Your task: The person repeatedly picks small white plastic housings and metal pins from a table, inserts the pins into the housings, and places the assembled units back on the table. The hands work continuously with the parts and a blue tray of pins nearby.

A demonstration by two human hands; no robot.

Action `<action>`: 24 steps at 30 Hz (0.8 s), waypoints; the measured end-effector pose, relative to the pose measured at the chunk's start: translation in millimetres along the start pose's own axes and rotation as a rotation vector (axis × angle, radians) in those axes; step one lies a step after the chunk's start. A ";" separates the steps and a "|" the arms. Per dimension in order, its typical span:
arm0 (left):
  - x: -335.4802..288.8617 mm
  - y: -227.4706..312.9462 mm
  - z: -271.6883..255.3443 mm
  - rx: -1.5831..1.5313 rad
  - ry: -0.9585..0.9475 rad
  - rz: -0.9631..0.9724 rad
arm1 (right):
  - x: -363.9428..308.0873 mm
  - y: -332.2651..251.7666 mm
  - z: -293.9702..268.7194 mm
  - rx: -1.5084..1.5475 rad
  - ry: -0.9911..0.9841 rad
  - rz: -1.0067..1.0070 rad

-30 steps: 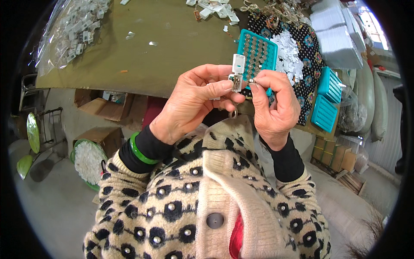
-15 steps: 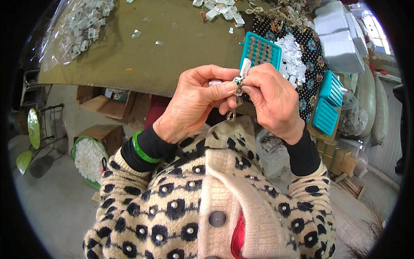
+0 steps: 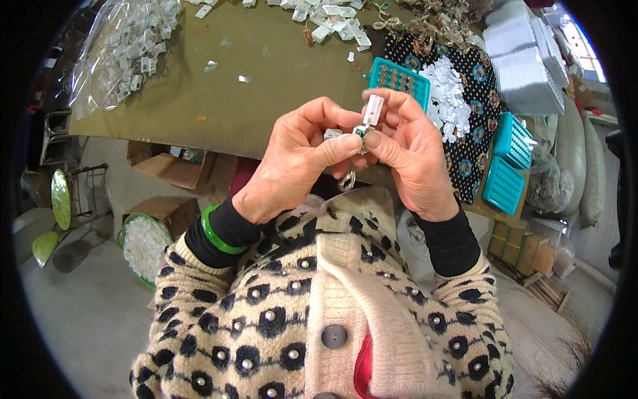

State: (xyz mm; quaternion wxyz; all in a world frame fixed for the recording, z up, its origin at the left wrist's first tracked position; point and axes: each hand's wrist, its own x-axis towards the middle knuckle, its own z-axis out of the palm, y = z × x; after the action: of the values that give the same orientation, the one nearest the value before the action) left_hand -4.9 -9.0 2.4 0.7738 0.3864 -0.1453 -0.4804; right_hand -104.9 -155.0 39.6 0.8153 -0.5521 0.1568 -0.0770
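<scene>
Far L, clear bag (image 3: 129, 50) of whitish parts on worktop (image 3: 232, 106); below on floor, green basin (image 3: 122, 234) w/ white pcs. Green bangle (image 3: 222, 233) on L wrist. L hand (image 3: 296, 153): narrow, thumb & fingers pinching white case (image 3: 373, 112); a 2nd white pc (image 3: 332, 133) by its fingers, metal ring (image 3: 347, 181) hanging below. Case is btwn both hands, in front of worktop edge, lid up. R hand (image 3: 419, 159): thumb pressed on case, fingers curled behind lid. Just beyond, turq. tray (image 3: 420, 90) w/ round cells, then white flakes (image 3: 446, 100) on patterned cloth (image 3: 482, 76). Far R, more turq. trays (image 3: 503, 185) & white stack (image 3: 525, 73).
</scene>
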 end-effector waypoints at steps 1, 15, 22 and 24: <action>0.6 -0.6 0.9 0.006 0.011 -0.013 | 0.5 0.3 0.0 -0.057 -0.001 -0.049; 15.5 -1.7 4.3 -0.232 -0.009 -0.045 | 14.0 14.1 -9.8 -0.768 0.258 -0.728; 12.6 -6.8 12.5 -0.085 0.109 0.112 | 20.5 14.8 -7.3 -0.885 0.223 -0.905; 13.0 -5.7 12.1 -0.134 0.129 0.080 | 18.8 11.7 -8.9 -0.810 0.088 -0.800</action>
State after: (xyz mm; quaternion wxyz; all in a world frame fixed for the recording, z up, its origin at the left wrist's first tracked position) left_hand -9.3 -27.1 4.2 0.8242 0.3579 -0.0780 -0.4319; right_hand -90.8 -164.0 22.5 0.4387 -0.8332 -0.0138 -0.3364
